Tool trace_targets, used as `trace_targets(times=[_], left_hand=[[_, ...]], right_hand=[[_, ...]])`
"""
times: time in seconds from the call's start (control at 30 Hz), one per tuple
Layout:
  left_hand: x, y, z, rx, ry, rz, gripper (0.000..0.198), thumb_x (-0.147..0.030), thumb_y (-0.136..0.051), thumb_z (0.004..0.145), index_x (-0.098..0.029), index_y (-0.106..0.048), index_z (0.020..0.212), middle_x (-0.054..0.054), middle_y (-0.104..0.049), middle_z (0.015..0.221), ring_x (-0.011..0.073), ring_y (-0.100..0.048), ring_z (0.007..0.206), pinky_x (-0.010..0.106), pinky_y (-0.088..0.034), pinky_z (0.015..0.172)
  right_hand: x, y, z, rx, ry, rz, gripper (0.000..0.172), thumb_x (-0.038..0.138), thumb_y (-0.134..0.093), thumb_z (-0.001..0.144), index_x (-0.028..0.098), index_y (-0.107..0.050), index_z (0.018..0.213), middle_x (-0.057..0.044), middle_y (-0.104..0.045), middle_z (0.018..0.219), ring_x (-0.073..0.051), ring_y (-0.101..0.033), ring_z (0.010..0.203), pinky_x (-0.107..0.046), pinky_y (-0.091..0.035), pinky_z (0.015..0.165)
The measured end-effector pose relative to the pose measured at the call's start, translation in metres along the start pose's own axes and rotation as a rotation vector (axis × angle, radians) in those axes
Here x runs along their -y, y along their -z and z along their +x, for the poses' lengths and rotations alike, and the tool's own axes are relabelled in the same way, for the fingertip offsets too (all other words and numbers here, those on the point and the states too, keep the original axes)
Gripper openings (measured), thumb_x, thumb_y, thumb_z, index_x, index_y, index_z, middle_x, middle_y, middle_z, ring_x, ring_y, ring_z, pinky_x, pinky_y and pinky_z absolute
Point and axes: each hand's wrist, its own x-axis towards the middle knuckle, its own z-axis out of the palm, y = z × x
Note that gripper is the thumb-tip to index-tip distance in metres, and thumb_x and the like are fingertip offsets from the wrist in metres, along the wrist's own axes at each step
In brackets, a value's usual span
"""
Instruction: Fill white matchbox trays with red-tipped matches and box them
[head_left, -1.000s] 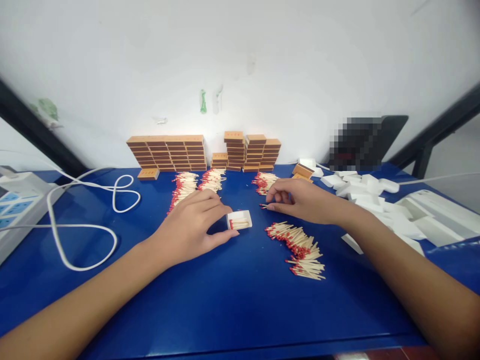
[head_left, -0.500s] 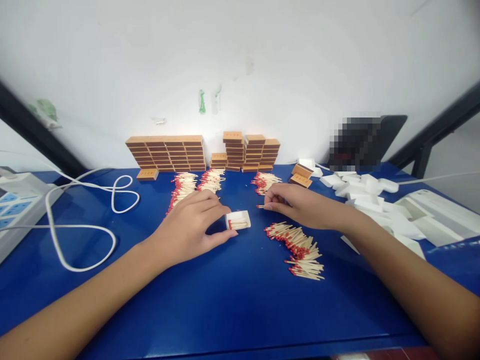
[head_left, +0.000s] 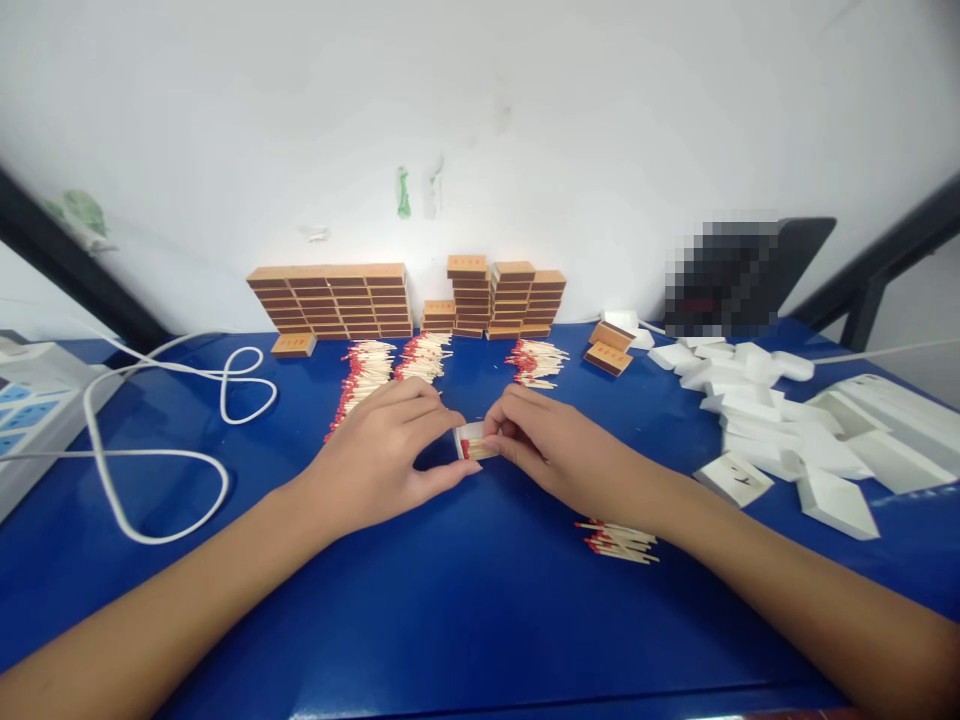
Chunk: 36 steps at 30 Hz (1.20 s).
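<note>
My left hand (head_left: 397, 450) grips a small white matchbox tray (head_left: 461, 433) between thumb and fingers at its left end. Several red-tipped matches (head_left: 474, 448) lie inside the tray. Over the tray's right end, my right hand (head_left: 529, 435) is closed in a pinch, its fingertips at the matches; the match between them is partly hidden. A small pile of matches (head_left: 621, 541) shows below my right forearm, which covers the other matches there. Farther back lie more match piles, one right of centre (head_left: 536, 362) and two beyond my left hand (head_left: 420, 357).
Stacked brown matchboxes (head_left: 330, 300) stand along the wall, with more stacks (head_left: 506, 300) to their right. White trays (head_left: 750, 400) are heaped at the right, near loose brown sleeves (head_left: 609, 350). A white cable (head_left: 105, 480) loops beside a power strip (head_left: 30, 420) at the left.
My right hand has moved left, from beside the back match pile to the tray, bringing a match with it. My left hand keeps hold of the tray in nearly the same place.
</note>
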Motion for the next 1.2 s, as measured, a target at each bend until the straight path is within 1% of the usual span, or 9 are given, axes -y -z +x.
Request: trace_targets(times=[0.2, 0.33, 0.43, 0.5, 0.6, 0.73, 0.9, 1.07, 1.2], left_hand=[[-0.001, 0.001, 0.001, 0.011, 0.004, -0.003, 0.027, -0.038, -0.079, 0.094, -0.015, -0.074, 0.107, 0.007, -0.076, 0.091, 0.0242, -0.071, 0.092, 0.04, -0.061, 0.084], [0.0, 0.001, 0.0, 0.028, 0.015, -0.001, 0.029, -0.039, -0.079, 0.094, -0.015, -0.076, 0.108, 0.008, -0.076, 0.092, 0.0258, -0.071, 0.095, 0.041, -0.061, 0.086], [0.001, 0.001, -0.001, 0.035, 0.017, -0.002, 0.03, -0.04, -0.079, 0.094, -0.014, -0.076, 0.109, 0.009, -0.075, 0.092, 0.0262, -0.072, 0.095, 0.041, -0.061, 0.086], [0.002, 0.002, -0.001, 0.04, 0.016, 0.002, 0.029, -0.041, -0.078, 0.095, -0.015, -0.076, 0.108, 0.009, -0.076, 0.093, 0.0258, -0.072, 0.094, 0.041, -0.061, 0.085], [0.001, 0.003, 0.0, 0.036, 0.006, 0.006, 0.028, -0.041, -0.077, 0.096, -0.016, -0.075, 0.108, 0.009, -0.076, 0.095, 0.0255, -0.072, 0.094, 0.04, -0.061, 0.085], [0.001, 0.004, 0.0, 0.046, 0.012, 0.011, 0.028, -0.04, -0.077, 0.095, -0.016, -0.075, 0.108, 0.009, -0.076, 0.094, 0.0256, -0.072, 0.095, 0.041, -0.061, 0.086], [0.003, 0.003, 0.0, 0.051, 0.013, 0.013, 0.028, -0.039, -0.078, 0.095, -0.015, -0.075, 0.108, 0.009, -0.076, 0.093, 0.0255, -0.071, 0.094, 0.041, -0.061, 0.086], [0.002, 0.004, 0.0, 0.058, 0.016, 0.006, 0.027, -0.041, -0.077, 0.096, -0.016, -0.075, 0.107, 0.009, -0.076, 0.094, 0.0251, -0.071, 0.094, 0.04, -0.061, 0.085], [0.002, 0.003, 0.0, 0.052, 0.006, 0.009, 0.028, -0.041, -0.076, 0.096, -0.016, -0.074, 0.109, 0.008, -0.075, 0.093, 0.0253, -0.071, 0.095, 0.04, -0.061, 0.085]], right_hand=[[0.001, 0.003, 0.001, -0.017, 0.011, -0.048, 0.006, 0.024, -0.062, 0.104, 0.021, -0.067, 0.102, -0.004, -0.065, 0.098, -0.017, -0.061, 0.081, -0.031, -0.045, 0.072], [-0.019, 0.028, 0.004, -0.117, 0.019, -0.112, 0.012, 0.03, -0.063, 0.103, 0.023, -0.071, 0.098, -0.005, -0.067, 0.09, -0.019, -0.06, 0.079, -0.032, -0.044, 0.072], [-0.043, 0.05, 0.007, -0.228, -0.042, -0.25, 0.015, 0.031, -0.062, 0.099, 0.022, -0.072, 0.092, -0.008, -0.068, 0.09, -0.022, -0.059, 0.079, -0.035, -0.044, 0.073], [-0.057, 0.059, 0.008, -0.208, -0.081, -0.31, 0.015, 0.033, -0.064, 0.095, 0.022, -0.074, 0.091, -0.008, -0.068, 0.09, -0.023, -0.059, 0.081, -0.036, -0.043, 0.073], [-0.067, 0.061, 0.008, -0.116, -0.135, -0.319, 0.02, 0.038, -0.066, 0.093, 0.021, -0.075, 0.093, -0.008, -0.068, 0.088, -0.023, -0.059, 0.08, -0.035, -0.042, 0.071], [-0.065, 0.055, 0.008, -0.048, -0.177, -0.281, 0.02, 0.037, -0.063, 0.096, 0.019, -0.072, 0.091, -0.009, -0.068, 0.091, -0.022, -0.058, 0.078, -0.035, -0.042, 0.07], [-0.064, 0.054, 0.008, -0.046, -0.173, -0.277, 0.019, 0.036, -0.064, 0.095, 0.019, -0.071, 0.095, -0.008, -0.067, 0.092, -0.021, -0.057, 0.078, -0.034, -0.041, 0.071], [-0.063, 0.056, 0.009, -0.041, -0.18, -0.281, 0.016, 0.034, -0.067, 0.094, 0.019, -0.071, 0.089, -0.008, -0.066, 0.089, -0.021, -0.057, 0.078, -0.034, -0.041, 0.071], [-0.061, 0.054, 0.009, -0.016, -0.184, -0.262, 0.017, 0.033, -0.062, 0.096, 0.02, -0.07, 0.088, -0.008, -0.066, 0.088, -0.021, -0.058, 0.076, -0.035, -0.042, 0.071]])
